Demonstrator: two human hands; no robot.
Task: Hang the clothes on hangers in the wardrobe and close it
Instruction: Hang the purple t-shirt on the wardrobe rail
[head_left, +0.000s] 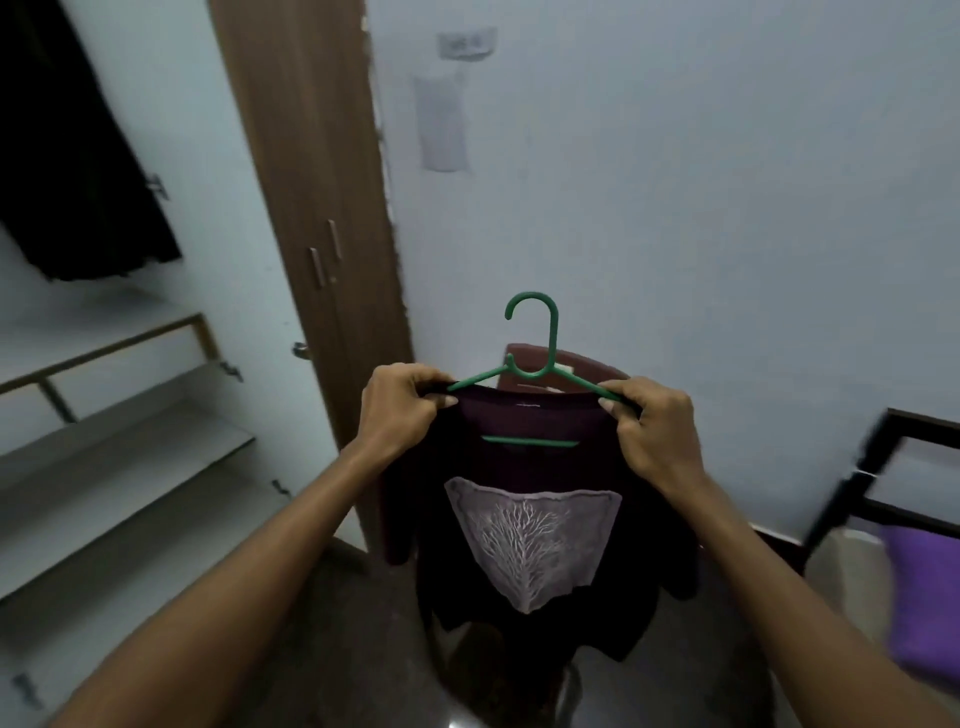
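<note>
Left hand (402, 410) grips shirt (530, 525) shoulder on green hanger (535, 364); right hand (652, 428) grips other shoulder; wardrobe (311, 208) behind-left.

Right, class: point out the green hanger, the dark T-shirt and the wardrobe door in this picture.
green hanger (551, 332): head view, on the upright stem below the hook.
dark T-shirt (530, 545): head view, on the pale tree print on its front.
wardrobe door (306, 156): head view, on the brown wood panel above the handles.
</note>
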